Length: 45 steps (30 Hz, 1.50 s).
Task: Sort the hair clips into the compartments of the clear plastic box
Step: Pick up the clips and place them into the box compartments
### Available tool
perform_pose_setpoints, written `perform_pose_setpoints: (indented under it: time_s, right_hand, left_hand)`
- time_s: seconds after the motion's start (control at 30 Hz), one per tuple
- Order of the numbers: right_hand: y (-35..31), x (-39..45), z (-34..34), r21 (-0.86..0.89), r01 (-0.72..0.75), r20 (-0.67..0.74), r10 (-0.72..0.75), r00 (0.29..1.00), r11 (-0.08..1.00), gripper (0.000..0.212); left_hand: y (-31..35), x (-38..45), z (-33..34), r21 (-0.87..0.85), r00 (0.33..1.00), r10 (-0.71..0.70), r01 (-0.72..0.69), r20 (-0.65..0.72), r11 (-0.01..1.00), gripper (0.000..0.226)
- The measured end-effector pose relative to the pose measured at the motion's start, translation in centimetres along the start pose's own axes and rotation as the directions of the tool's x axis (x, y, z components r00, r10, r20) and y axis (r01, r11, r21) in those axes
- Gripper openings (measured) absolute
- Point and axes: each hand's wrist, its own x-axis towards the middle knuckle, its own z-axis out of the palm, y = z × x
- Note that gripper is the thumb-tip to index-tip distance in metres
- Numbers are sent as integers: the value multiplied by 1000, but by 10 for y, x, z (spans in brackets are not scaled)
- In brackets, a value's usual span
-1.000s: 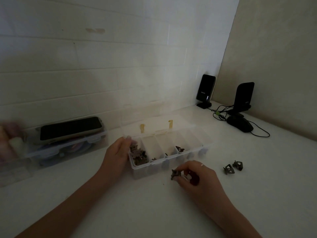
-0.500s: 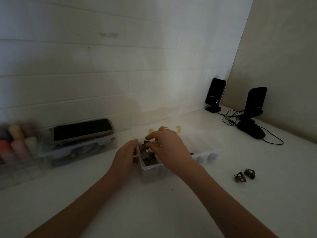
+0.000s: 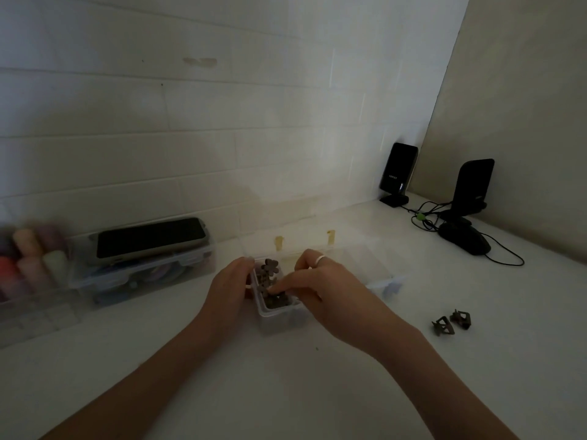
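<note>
Box: clear plastic box (image 3: 281,319) sits on the white worktop (image 3: 286,392), lid open toward the wall
Left end compartment: full of small dark hair clips (image 3: 270,281), piled up
Other compartments: mostly hidden behind the right hand
Left hand: left hand (image 3: 227,287) holds the left end of the box, fingers bent round its edge
Right hand: right hand (image 3: 327,290) is over the box, with a white ring on one finger
Right fingers: one fingertip (image 3: 275,289) pokes down into the clip pile; I cannot tell if it pinches a clip
Loose clips: two dark clips (image 3: 451,322) lie on the worktop to the right, just beside each other and well apart from the box
Phone: dark phone (image 3: 151,238) lies flat on another clear case (image 3: 143,274), left of the box
Far left: blurry colored tubes (image 3: 28,258) stand in a clear holder
Back right corner: two black speakers (image 3: 398,173) stand near the wall, with a black mouse (image 3: 465,241) and wires close by
</note>
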Motion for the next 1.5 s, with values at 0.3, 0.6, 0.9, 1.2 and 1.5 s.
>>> perform_pose_setpoints:
  time_s: [0.3,0.6,0.9,1.2,1.5]
  right_hand:
    - [3,19,3,-115,-64,-88,54,995,991,43]
    - [10,23,7,-106,-101,-72,94,993,989,34]
    - [23,9,2,604,-125,-216,313,925,787,15]
    - [40,-6,-13,888,-77,-64,286,956,454,27]
    - [46,-15,-10,906,2,-122,256,959,423,25]
  left_hand:
    - [0,-1,1,-19,999,-48,49,26,999,34]
    - [2,-4,1,-5,999,-25,25,28,1000,32]
    - [2,1,-2,70,998,-38,34,52,997,21]
    - [6,-2,-3,97,997,50,-55,52,994,26]
    - [1,-3,-1,-7,997,-55,56,58,998,22]
